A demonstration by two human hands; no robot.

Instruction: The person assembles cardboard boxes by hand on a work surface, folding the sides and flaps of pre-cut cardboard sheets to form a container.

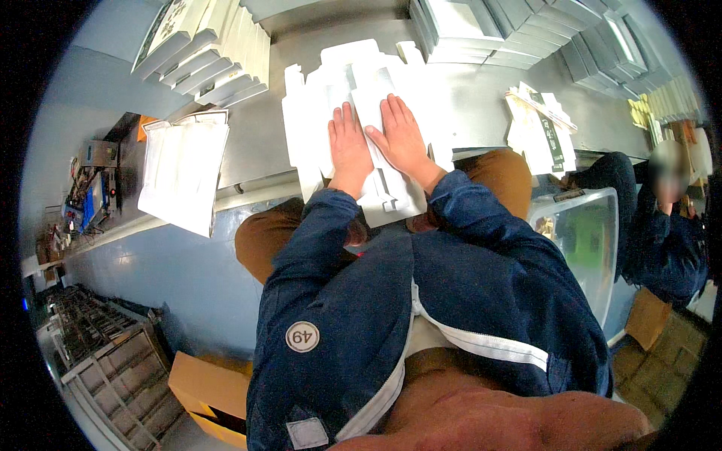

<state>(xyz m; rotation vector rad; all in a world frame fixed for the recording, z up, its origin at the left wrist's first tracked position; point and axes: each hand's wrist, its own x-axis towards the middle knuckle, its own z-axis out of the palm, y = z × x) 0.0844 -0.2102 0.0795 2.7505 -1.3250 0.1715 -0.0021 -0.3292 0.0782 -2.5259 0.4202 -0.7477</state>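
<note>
Both my hands lie flat, palms down, side by side on a white flat die-cut carton blank (376,86) at the near edge of a grey metal table (481,105). My left hand (349,144) presses its left part, fingers together and stretched out. My right hand (402,135) presses the middle, fingers slightly spread. The blank overhangs the table edge toward my lap, and more white blanks lie under and around it. Neither hand grips anything.
Stacks of flat white cartons stand at the back left (214,52) and back right (526,30). A pile of white sheets (184,169) hangs over the table's left edge. Printed cartons (538,124) lie at right. A clear plastic bin (583,233) and a seated person (665,225) are on my right.
</note>
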